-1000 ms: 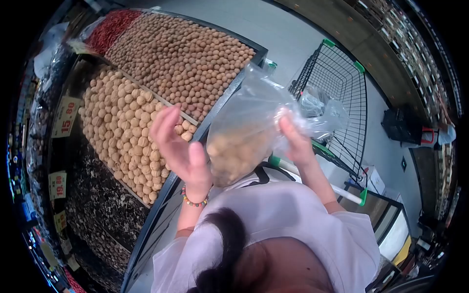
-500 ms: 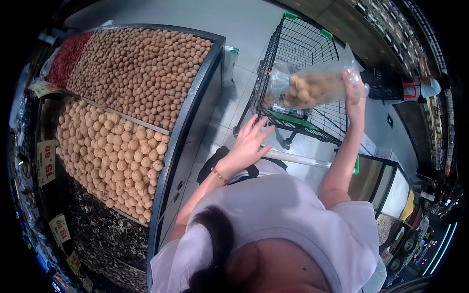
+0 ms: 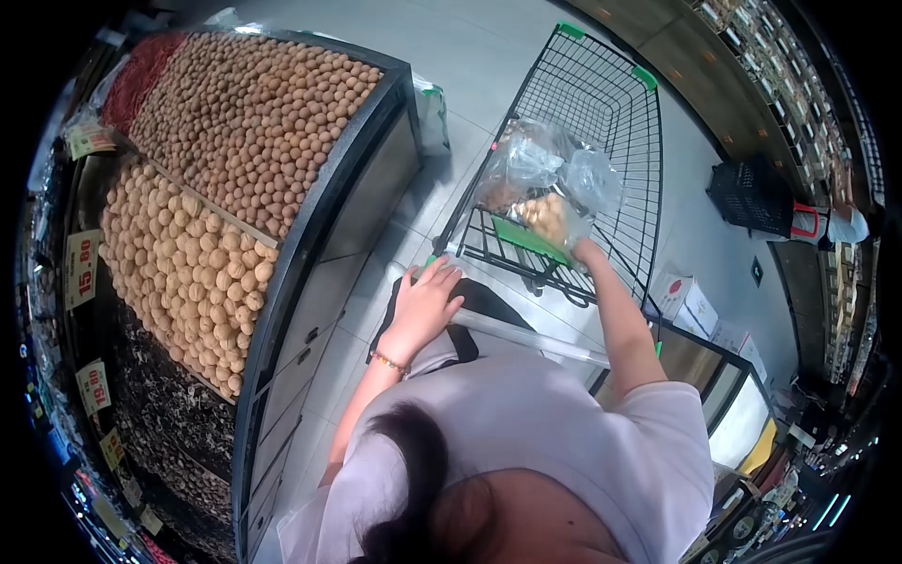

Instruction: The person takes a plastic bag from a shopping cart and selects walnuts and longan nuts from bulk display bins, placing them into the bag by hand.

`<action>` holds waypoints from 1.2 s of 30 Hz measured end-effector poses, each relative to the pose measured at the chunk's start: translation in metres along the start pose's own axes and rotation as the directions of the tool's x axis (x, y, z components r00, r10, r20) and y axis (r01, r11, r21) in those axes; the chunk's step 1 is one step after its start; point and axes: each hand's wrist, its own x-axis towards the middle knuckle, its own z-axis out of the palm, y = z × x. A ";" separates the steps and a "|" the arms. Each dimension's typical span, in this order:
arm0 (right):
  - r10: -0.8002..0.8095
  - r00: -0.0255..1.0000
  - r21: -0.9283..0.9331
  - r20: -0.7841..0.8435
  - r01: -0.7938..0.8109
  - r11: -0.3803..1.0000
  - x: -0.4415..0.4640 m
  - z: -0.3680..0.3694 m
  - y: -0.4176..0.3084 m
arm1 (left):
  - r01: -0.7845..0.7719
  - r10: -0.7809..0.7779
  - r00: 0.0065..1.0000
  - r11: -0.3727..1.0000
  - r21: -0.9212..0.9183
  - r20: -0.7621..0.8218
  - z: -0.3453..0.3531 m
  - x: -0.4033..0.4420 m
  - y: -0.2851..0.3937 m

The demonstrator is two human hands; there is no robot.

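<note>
A clear plastic bag of walnuts lies low in the shopping cart, near its handle end. My right hand is closed at the gathered end of this bag, its fingers partly hidden. Other clear plastic bags rest beside and beyond it in the basket. My left hand is at the left end of the cart's handle, fingers extended and thumb apart; whether it touches the bar is hard to see.
A bin at left holds pale walnuts, smaller brown round goods and dark dried pieces, with price tags. A black basket stands on the floor at right, near cartons and shelves.
My right hand has lowered the bag of walnuts from above the cart into it, towards the handle end. My left hand has moved left and down to the handle's left end.
</note>
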 end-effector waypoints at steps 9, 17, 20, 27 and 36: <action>-0.060 0.996 -0.008 -0.064 0.060 0.998 0.019 -0.138 -0.082 | 0.119 -0.126 0.989 0.988 -0.095 -0.071 -0.002 -0.005 0.018; -0.087 0.996 0.659 0.001 0.065 0.750 0.092 -0.047 -0.147 | 0.225 -0.235 0.970 0.966 -0.130 -0.065 0.002 -0.019 0.035; -0.162 0.973 0.327 -0.163 0.208 0.922 0.124 -0.001 -0.147 | 0.220 -0.234 0.968 0.965 -0.141 -0.087 0.004 -0.023 0.036; -0.064 0.984 0.450 -0.168 0.135 0.883 0.126 -0.018 -0.171 | 0.172 -0.179 0.979 0.982 -0.071 -0.101 0.011 -0.030 0.041; -0.107 0.880 0.372 -0.462 0.302 0.878 0.058 -0.015 -0.165 | 0.186 -0.200 0.978 0.965 -0.184 -0.061 0.016 -0.041 0.046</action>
